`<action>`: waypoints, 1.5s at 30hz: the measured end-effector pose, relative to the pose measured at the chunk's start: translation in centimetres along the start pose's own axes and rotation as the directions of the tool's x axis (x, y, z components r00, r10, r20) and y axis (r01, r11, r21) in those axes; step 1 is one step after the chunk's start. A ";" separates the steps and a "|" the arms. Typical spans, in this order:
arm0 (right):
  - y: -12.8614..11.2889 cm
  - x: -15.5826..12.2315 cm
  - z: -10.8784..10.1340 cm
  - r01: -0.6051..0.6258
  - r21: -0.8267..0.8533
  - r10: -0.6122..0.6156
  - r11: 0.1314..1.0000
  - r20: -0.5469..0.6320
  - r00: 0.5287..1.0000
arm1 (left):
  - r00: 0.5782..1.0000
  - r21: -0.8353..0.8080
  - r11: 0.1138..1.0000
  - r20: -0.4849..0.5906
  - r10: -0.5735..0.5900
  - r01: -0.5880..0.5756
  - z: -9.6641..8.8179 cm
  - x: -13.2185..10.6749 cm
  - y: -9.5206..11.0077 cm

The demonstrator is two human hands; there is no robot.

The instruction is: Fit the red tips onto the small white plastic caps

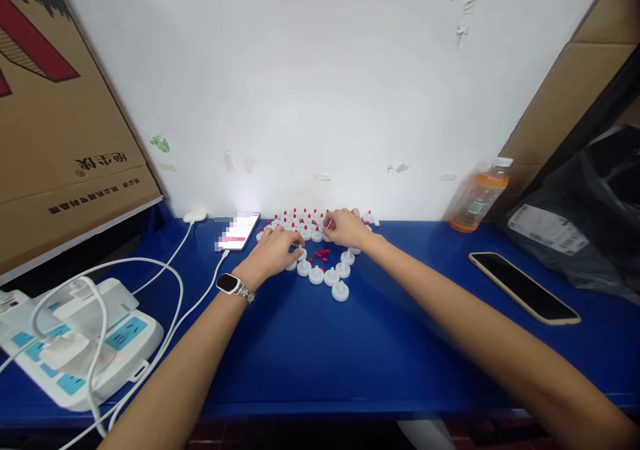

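Observation:
On the blue table [320, 343], close to the white wall, lie several small white round caps [330, 277], some fitted with red tips [305, 220], and a loose heap of tiny red pieces [321, 255]. My left hand [275, 250], with a watch on its wrist, rests knuckles-up over the left caps, fingers curled onto one at its fingertips. My right hand [344, 227] sits at the back of the cluster, fingers pinched together on a small piece I cannot make out.
A lit phone [239, 231] charges at the left of the caps, its cable running to a white power strip [75, 343]. A dark phone [523, 286], an orange drink bottle [481, 197], a black bag [585, 223] and cardboard boxes [55, 110] flank the table.

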State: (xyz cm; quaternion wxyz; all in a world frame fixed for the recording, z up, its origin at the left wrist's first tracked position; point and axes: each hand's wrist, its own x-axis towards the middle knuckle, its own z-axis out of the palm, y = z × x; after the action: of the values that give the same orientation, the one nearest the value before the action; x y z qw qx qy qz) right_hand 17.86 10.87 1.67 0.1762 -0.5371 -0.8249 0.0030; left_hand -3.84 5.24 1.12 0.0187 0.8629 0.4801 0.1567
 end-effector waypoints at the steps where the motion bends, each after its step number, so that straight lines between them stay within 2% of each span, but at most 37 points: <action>1: -0.1 -0.2 0.0 0.002 0.009 -0.001 1.000 -0.017 1.000 | 1.000 0.019 1.000 0.005 0.000 0.000 -0.1 0.0 0.2; 3: -0.7 -0.7 -0.1 0.030 0.048 -0.026 0.998 -0.071 0.997 | 1.000 0.056 0.998 -0.004 0.000 0.000 -0.4 0.0 0.4; 5: -1.6 -1.3 -0.3 0.108 0.140 -0.098 0.984 -0.072 0.993 | 0.999 0.076 0.997 -0.049 0.000 0.004 -0.7 -0.1 0.5; 9: -3.7 -1.7 -0.4 0.239 0.370 -0.286 0.898 0.076 0.955 | 0.986 -0.004 0.999 -0.161 -0.039 0.039 -1.4 -0.8 -0.3; 11: -4.5 -1.3 0.0 0.249 0.406 -0.315 0.879 0.105 0.943 | 0.987 -0.082 0.993 -0.134 -0.094 0.083 -1.8 -1.4 -0.8; 13: -4.9 -0.7 0.4 0.237 0.416 -0.305 0.878 0.104 0.947 | 0.989 -0.170 0.977 -0.048 -0.140 0.130 -2.0 -2.0 -1.1; 15: -5.1 -0.2 0.8 0.213 0.441 -0.284 0.872 0.099 0.954 | 0.989 -0.259 0.954 0.027 -0.148 0.150 -1.9 -2.3 -1.2; 18: -5.0 0.1 1.1 0.187 0.501 -0.274 0.845 0.107 0.956 | 0.991 -0.352 0.927 0.050 -0.122 0.132 -1.5 -2.3 -1.2; 21: -4.5 0.3 1.1 0.167 0.463 -0.215 0.871 0.051 0.975 | 0.994 -0.366 0.924 0.038 -0.103 0.110 -1.1 -2.1 -1.2; 24: -4.1 0.9 1.1 0.126 0.309 -0.131 0.943 -0.006 0.991 | 0.991 -0.339 0.932 0.016 -0.129 0.127 -1.1 -2.0 -1.3; 28: -4.5 2.2 1.4 0.166 0.151 -0.173 0.975 0.039 0.984 | 0.984 -0.292 0.948 -0.079 -0.158 0.128 -1.7 -2.2 -1.5; 31: -5.2 2.5 1.4 0.185 0.172 -0.193 0.968 0.033 0.981 | 0.974 -0.253 0.964 -0.186 -0.128 0.078 -2.0 -2.3 -1.4; 33: -5.2 2.1 1.0 0.166 0.284 -0.165 0.944 -0.028 0.986 | 0.953 -0.199 0.979 -0.287 -0.094 0.036 -2.0 -2.2 -0.9; 35: -5.1 1.1 0.3 0.145 0.449 -0.112 0.882 -0.098 0.989 | 0.928 -0.137 0.991 -0.367 -0.058 0.008 -1.7 -2.1 -0.1; 37: -4.8 -0.4 -0.4 0.132 0.615 -0.069 0.777 -0.124 0.990 | 0.927 -0.118 0.993 -0.373 -0.037 -0.008 -1.4 -2.0 0.8; 39: -4.5 -2.1 -1.0 0.114 0.712 -0.045 0.693 -0.115 0.992 | 0.950 -0.159 0.987 -0.312 -0.017 -0.035 -1.1 -1.8 1.8; 40: -4.4 -3.0 -1.2 0.110 0.721 -0.035 0.684 -0.119 0.992 | 0.961 -0.193 0.980 -0.277 -0.001 -0.055 -1.0 -1.8 2.3; 42: -4.3 -4.6 -1.4 0.125 0.677 -0.026 0.726 -0.155 0.988 | 0.969 -0.244 0.963 -0.241 0.051 -0.111 -0.7 -1.7 2.9; 45: -4.0 -6.1 -1.4 0.197 0.577 -0.083 0.793 -0.219 0.972 | 0.954 -0.237 0.948 -0.259 0.149 -0.212 -0.7 -1.6 3.5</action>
State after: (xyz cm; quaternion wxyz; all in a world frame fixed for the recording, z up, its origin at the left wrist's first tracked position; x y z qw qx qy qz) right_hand 16.89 3.52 1.99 0.4097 -0.3898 -0.8003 0.1991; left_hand -1.94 1.91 2.02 0.0604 0.8684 0.3723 0.3220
